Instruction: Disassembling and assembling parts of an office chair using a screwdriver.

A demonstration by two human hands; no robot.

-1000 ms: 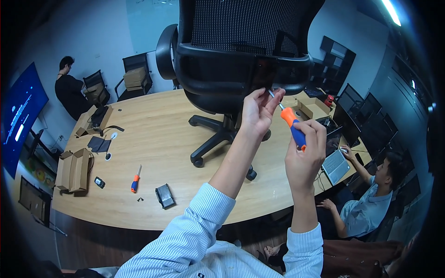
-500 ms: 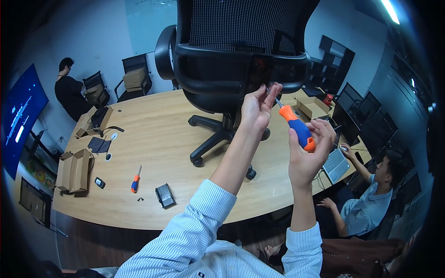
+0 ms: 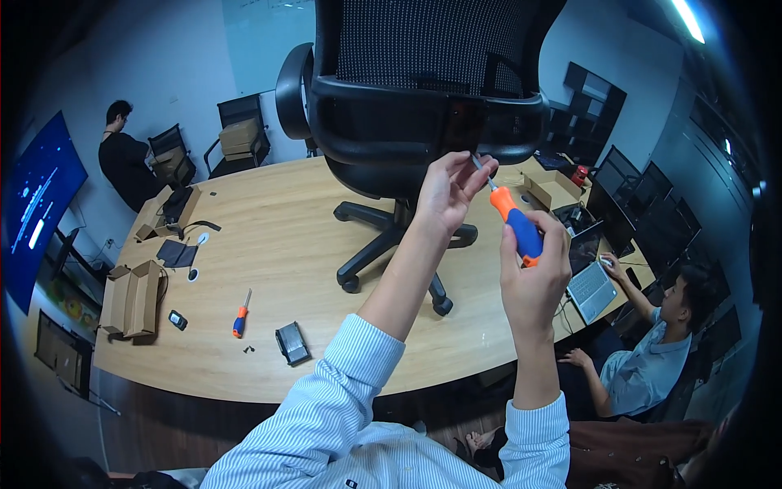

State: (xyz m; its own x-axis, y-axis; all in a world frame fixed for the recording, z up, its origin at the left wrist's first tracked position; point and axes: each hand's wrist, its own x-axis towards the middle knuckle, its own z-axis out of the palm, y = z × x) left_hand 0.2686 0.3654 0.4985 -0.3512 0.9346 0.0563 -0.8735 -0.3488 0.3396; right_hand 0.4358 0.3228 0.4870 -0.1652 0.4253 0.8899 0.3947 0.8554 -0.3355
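Note:
A screwdriver with a blue and orange handle (image 3: pixel 524 231) slants up and to the left toward the back of a black mesh office chair (image 3: pixel 383 122). My right hand (image 3: pixel 539 281) is wrapped round the handle's lower part. The fingers of my left hand (image 3: pixel 450 194) close about the metal shaft near its tip, just under the chair's rear frame. Whether a small part sits at that tip is hidden by my fingertips. The chair appears upright, its wheeled base (image 3: pixel 391 244) showing below my left wrist against the wooden table.
On the table (image 3: pixel 269 220) lie a second screwdriver (image 3: pixel 240 321), several small dark screws (image 3: pixel 248 350), a black tray-like part (image 3: pixel 292 343) and an open cardboard box (image 3: pixel 134 301). A seated person (image 3: pixel 656 342) uses a laptop (image 3: pixel 592 291) at right; another person (image 3: pixel 126 159) stands far left.
My right hand has shifted slightly left and down, its fingers now curled more closely round the handle, which has turned. My left hand stays by the tip.

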